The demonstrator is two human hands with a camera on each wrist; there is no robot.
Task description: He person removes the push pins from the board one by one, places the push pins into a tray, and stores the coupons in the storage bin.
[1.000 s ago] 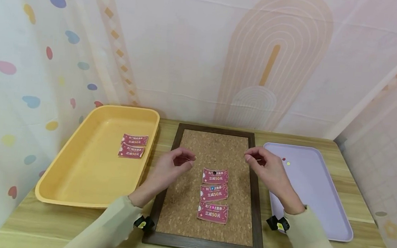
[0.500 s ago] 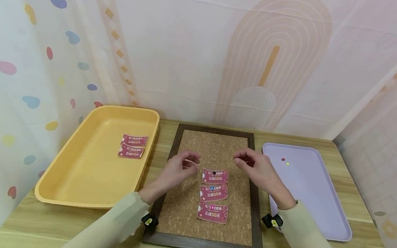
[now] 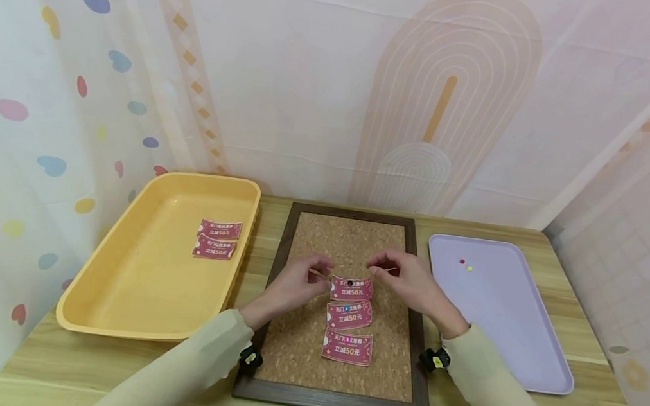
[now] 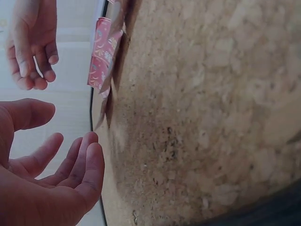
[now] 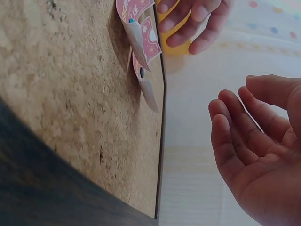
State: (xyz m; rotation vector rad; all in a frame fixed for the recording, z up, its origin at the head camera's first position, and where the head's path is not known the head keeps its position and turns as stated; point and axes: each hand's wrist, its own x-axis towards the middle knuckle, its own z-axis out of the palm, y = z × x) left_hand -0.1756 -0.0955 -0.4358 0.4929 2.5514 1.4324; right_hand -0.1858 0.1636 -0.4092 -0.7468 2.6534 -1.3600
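A dark-framed cork board [image 3: 287, 367] lies on the table, with three red printed coupons in a column on it. The upper coupon [image 3: 353, 292] carries a black pushpin [image 3: 350, 283], the middle coupon [image 3: 352, 319] a blue one, the lower coupon [image 3: 348, 352] a pink one. At the upper coupon's left edge is my left hand [image 3: 297, 282], its fingers loosely bent with a gap to the thumb. My right hand [image 3: 411, 283] hovers over the board just above that coupon's right end. Both wrist views show bare fingers holding nothing. Coupon ends curl up off the cork [image 5: 149, 94].
On the left stands a yellow tray [image 3: 121, 275] with two more coupons [image 3: 215, 249] near its right side. A lilac tray [image 3: 522, 336] to the right has a red pushpin [image 3: 462, 261] and a yellow pushpin [image 3: 469, 268]. A patterned curtain [image 3: 312, 86] hangs behind.
Both hands have come closer together over the board and lowered toward the upper coupon. The right hand moved left from the lilac tray's edge. Coupons and pins have stayed put.
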